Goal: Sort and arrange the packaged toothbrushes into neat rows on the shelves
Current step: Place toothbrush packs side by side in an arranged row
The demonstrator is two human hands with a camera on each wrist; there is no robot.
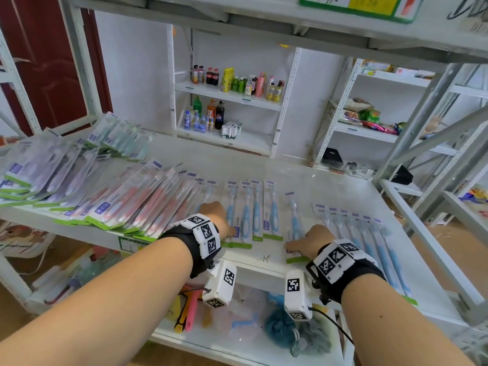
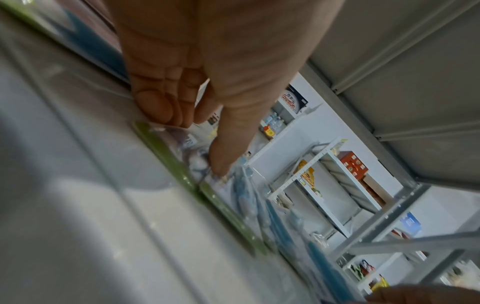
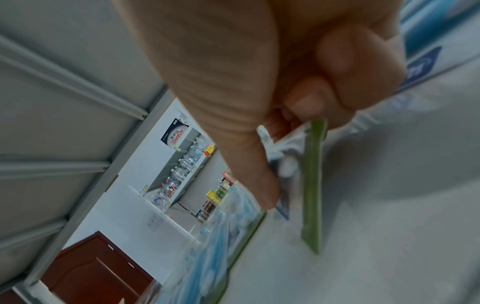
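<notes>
On the white shelf (image 1: 264, 165) my left hand (image 1: 216, 215) rests on the lower ends of a short row of blue toothbrush packs (image 1: 247, 212). In the left wrist view the thumb and bent fingertips (image 2: 155, 107) press on those packs (image 2: 233, 205) near their green bottom strips. My right hand (image 1: 309, 240) grips the green lower end of a single blue toothbrush pack (image 1: 294, 223), which lies apart between two rows. The right wrist view shows the hand (image 3: 285, 102) curled tight on that pack's green strip (image 3: 311, 185). A neat row of blue packs (image 1: 369, 239) lies to the right.
Overlapping pink packs (image 1: 137, 204) and purple stacks (image 1: 39, 173) crowd the shelf's left half, with green-toned packs (image 1: 118, 136) behind. An upper shelf (image 1: 264, 22) hangs close overhead. Metal uprights (image 1: 422, 128) stand at the right. A lower shelf holds a blue bath sponge (image 1: 280, 331).
</notes>
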